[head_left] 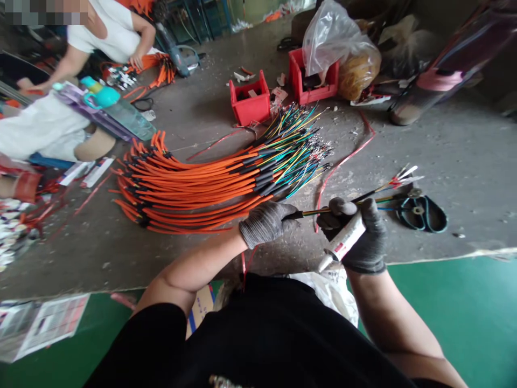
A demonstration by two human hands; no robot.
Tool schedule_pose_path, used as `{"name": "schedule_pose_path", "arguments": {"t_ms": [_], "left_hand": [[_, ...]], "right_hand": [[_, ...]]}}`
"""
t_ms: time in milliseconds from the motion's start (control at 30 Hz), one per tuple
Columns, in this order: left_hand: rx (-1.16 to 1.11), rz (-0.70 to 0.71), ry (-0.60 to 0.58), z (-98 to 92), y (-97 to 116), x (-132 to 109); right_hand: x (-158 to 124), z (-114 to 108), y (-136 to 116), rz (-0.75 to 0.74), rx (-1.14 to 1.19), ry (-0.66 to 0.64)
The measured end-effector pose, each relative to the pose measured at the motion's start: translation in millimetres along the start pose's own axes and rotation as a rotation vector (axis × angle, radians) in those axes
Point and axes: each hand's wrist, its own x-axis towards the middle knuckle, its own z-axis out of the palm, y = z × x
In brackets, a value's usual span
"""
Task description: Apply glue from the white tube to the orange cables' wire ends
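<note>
Grey knit gloves cover both hands. My left hand [266,222] is closed around the black-sleeved end of a cable [299,214], with thin coloured wires running from it to the right. Closed too, my right hand [363,237] holds a white squeeze tube [348,236] with red print, its nozzle pointing down and left. The wires pass by the fingers of that hand; whether they are gripped there I cannot tell. Beyond the hand, white and red wire ends [404,177] lie near dark-handled scissors [422,213]. A large bundle of orange cables [194,183] lies behind my left hand.
Two red bins [250,102] stand at the back, one under a clear plastic bag [331,37]. At right stands a bottle with a pink band [438,80]. Across the table at left, a person in white [109,32] handles orange cables. A turquoise-lidded bottle [121,116] is nearby.
</note>
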Motion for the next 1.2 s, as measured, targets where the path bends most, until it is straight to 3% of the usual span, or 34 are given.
{"name": "schedule_pose_path", "arguments": {"t_ms": [167,500,767,900,1033,1100,1200], "left_hand": [[-0.096,0.067,-0.025,-0.2,-2,1],[-0.037,-0.017,-0.078,3.6,2,5],[-0.271,0.047,-0.041,10.7,4,8],[-0.243,0.041,-0.060,15.9,-16,-3],[-0.077,-0.136,-0.175,28.5,-45,-42],[-0.110,-0.192,-0.085,35.8,-53,-65],[-0.059,-0.226,0.207,36.3,-58,-92]], "right_hand": [[2,3,-4,0.005,-0.071,-0.001],[-4,0,-5,0.039,-0.148,0.062],[-4,-3,-3,0.054,-0.102,0.048],[4,-25,3,0.105,-0.068,0.094],[7,-61,8,0.100,-0.145,0.253],[-2,-78,8,0.133,-0.229,0.276],[-25,-97,2,0.273,-0.342,0.260]]}}
